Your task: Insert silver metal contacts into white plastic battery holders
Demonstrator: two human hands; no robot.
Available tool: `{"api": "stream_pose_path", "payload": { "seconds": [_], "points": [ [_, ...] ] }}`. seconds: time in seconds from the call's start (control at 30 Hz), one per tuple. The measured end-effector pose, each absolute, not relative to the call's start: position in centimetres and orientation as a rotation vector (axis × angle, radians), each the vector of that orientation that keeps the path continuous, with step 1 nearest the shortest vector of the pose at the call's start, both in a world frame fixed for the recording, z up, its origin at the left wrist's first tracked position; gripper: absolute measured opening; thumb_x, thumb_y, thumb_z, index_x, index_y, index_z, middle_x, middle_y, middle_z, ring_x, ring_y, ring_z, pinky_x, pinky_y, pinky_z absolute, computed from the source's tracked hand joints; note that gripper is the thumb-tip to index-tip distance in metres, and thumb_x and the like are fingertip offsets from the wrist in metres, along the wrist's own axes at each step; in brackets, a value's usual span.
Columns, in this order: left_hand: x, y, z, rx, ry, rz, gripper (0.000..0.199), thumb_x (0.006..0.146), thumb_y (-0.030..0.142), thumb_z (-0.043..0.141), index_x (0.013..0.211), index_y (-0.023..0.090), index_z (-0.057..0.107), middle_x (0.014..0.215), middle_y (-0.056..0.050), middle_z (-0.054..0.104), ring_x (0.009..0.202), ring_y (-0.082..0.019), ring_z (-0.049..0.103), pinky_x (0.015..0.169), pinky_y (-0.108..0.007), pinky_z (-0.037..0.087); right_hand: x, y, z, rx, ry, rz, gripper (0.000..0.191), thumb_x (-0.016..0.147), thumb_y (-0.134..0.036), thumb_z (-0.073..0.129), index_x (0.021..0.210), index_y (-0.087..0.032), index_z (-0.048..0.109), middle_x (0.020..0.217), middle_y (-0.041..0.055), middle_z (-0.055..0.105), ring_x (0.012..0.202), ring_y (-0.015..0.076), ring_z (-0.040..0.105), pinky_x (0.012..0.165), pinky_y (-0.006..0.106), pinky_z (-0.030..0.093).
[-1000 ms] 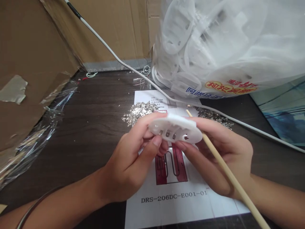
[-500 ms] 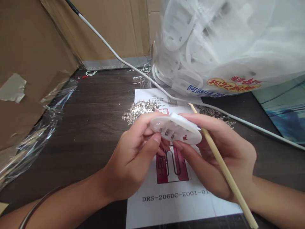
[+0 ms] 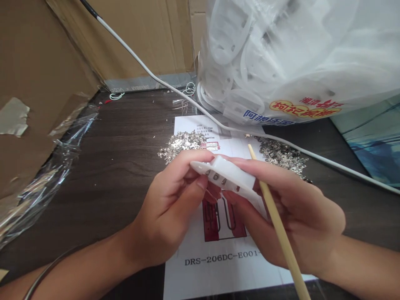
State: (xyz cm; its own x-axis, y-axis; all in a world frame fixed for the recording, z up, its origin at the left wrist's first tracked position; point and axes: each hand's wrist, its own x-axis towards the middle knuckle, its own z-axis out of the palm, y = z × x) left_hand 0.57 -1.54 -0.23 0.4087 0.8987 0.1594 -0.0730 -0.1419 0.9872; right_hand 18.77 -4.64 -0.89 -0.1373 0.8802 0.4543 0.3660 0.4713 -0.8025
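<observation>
- The left hand [image 3: 170,212] grips the near-left end of a white oval plastic piece [image 3: 235,171], thumb in front and fingers behind.
- The right hand [image 3: 298,216] steadies the opposite end, its grip closed on the piece between the index finger above and the thumb below.
- The plastic piece is held tilted in the air between both hands, over a printed sheet [image 3: 215,273]; small metal contacts [image 3: 215,177] show in its slots.
- A wooden stick [image 3: 279,231] slants across the right palm, its narrow end pointing away past the index finger; whether the right hand's grip also presses on it, one cannot tell.
- The sheet lies on a dark tabletop [image 3: 131,141] and carries a red diagram with the lettering "DRS-206DC-E001-" beneath, the remainder covered by the right hand.
- Beyond the hands are two heaps of small metal parts: a left heap [image 3: 181,146] and a right heap [image 3: 283,156].
- A clear plastic bag [image 3: 312,87] of similar white pieces stands at the far right.
- A white cable [image 3: 148,71] runs in front of it.
</observation>
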Motion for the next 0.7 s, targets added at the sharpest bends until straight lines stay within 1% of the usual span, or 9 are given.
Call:
{"api": "stream_pose_path", "payload": {
  "seconds": [0.1, 0.23, 0.33, 0.4, 0.43, 0.53, 0.6, 0.63, 0.7],
  "points": [
    [0.71, -1.44, 0.02, 1.453, 0.781, 1.019, 0.024, 0.095, 0.015, 0.050, 0.110, 0.029, 0.061, 0.083, 0.004, 0.064, 0.076, -0.007, 0.062, 0.071, -0.015, 0.055, 19.09, -4.70, -1.04, -1.066, -1.761, 0.667, 0.058, 0.080, -0.009, 0.069, 0.129, -0.036, 0.054, 0.066, -0.0067, 0.066, 0.042, 0.0059, 0.056, 0.039, 0.015, 0.050],
    [0.67, -1.42, 0.20, 1.464, 0.777, 1.027, 0.023, 0.094, 0.014, 0.050, 0.108, 0.028, 0.062, 0.084, 0.004, 0.065, 0.075, -0.006, 0.062, 0.071, -0.013, 0.055, 19.08, -4.78, -1.12, -1.069, -1.767, 0.655, 0.058, 0.081, -0.010, 0.068, 0.130, -0.036, 0.054, 0.062, -0.0064, 0.065, 0.040, 0.0068, 0.055, 0.037, 0.015, 0.049],
    [0.67, -1.40, 0.15, 1.497, 0.775, 1.038, 0.024, 0.094, 0.012, 0.051, 0.108, 0.027, 0.062, 0.084, 0.005, 0.065, 0.077, -0.005, 0.063, 0.073, -0.011, 0.054, 18.82, -4.87, -1.22, -1.049, -1.731, 0.624, 0.053, 0.081, -0.014, 0.070, 0.129, -0.032, 0.057, 0.062, -0.0048, 0.066, 0.037, 0.0077, 0.052, 0.033, 0.017, 0.046],
    [0.75, -1.33, 0.09, 1.528, 0.774, 1.044, 0.023, 0.093, 0.012, 0.050, 0.108, 0.026, 0.062, 0.084, 0.004, 0.066, 0.076, -0.005, 0.064, 0.072, -0.011, 0.055, 18.63, -4.90, -1.26, -1.017, -1.693, 0.594, 0.050, 0.080, -0.017, 0.071, 0.127, -0.029, 0.060, 0.067, -0.0026, 0.070, 0.037, 0.0083, 0.052, 0.032, 0.018, 0.046],
    [0.81, -1.28, 0.07, 1.538, 0.775, 1.048, 0.023, 0.093, 0.011, 0.050, 0.108, 0.025, 0.062, 0.084, 0.004, 0.067, 0.076, -0.006, 0.064, 0.072, -0.011, 0.055, 18.55, -4.88, -1.25, -0.999, -1.675, 0.589, 0.050, 0.079, -0.016, 0.071, 0.127, -0.027, 0.061, 0.072, -0.0016, 0.072, 0.038, 0.0086, 0.054, 0.034, 0.018, 0.048],
    [0.97, -1.15, 0.05, 1.541, 0.792, 1.043, 0.022, 0.093, 0.010, 0.050, 0.108, 0.022, 0.061, 0.084, 0.002, 0.068, 0.075, -0.008, 0.066, 0.071, -0.015, 0.057, 18.38, -4.65, -1.11, -0.962, -1.667, 0.609, 0.055, 0.079, -0.009, 0.068, 0.129, -0.029, 0.060, 0.088, -0.0025, 0.076, 0.047, 0.0090, 0.061, 0.047, 0.018, 0.058],
    [0.99, -1.17, 0.00, 1.535, 0.806, 1.045, 0.021, 0.093, 0.010, 0.051, 0.108, 0.020, 0.060, 0.085, 0.001, 0.068, 0.075, -0.009, 0.066, 0.071, -0.016, 0.058, 18.31, -4.39, -1.02, -0.927, -1.678, 0.629, 0.059, 0.080, -0.004, 0.065, 0.132, -0.030, 0.057, 0.101, -0.0040, 0.075, 0.052, 0.0083, 0.064, 0.054, 0.017, 0.060],
    [0.97, -1.22, -0.05, 1.525, 0.813, 1.041, 0.020, 0.093, 0.010, 0.051, 0.109, 0.019, 0.060, 0.085, 0.000, 0.068, 0.075, -0.009, 0.066, 0.071, -0.016, 0.058, 18.28, -4.26, -1.00, -0.897, -1.689, 0.629, 0.060, 0.080, -0.003, 0.065, 0.134, -0.030, 0.056, 0.108, -0.0040, 0.074, 0.057, 0.0087, 0.067, 0.057, 0.017, 0.061],
    [0.86, -1.38, -0.16, 1.493, 0.823, 1.021, 0.020, 0.093, 0.011, 0.052, 0.110, 0.020, 0.059, 0.085, 0.001, 0.067, 0.076, -0.008, 0.066, 0.073, -0.014, 0.057, 18.23, -4.07, -1.01, -0.859, -1.692, 0.607, 0.062, 0.080, -0.001, 0.064, 0.136, -0.028, 0.055, 0.121, -0.0040, 0.069, 0.073, 0.0108, 0.072, 0.068, 0.018, 0.063]
  ]
}}
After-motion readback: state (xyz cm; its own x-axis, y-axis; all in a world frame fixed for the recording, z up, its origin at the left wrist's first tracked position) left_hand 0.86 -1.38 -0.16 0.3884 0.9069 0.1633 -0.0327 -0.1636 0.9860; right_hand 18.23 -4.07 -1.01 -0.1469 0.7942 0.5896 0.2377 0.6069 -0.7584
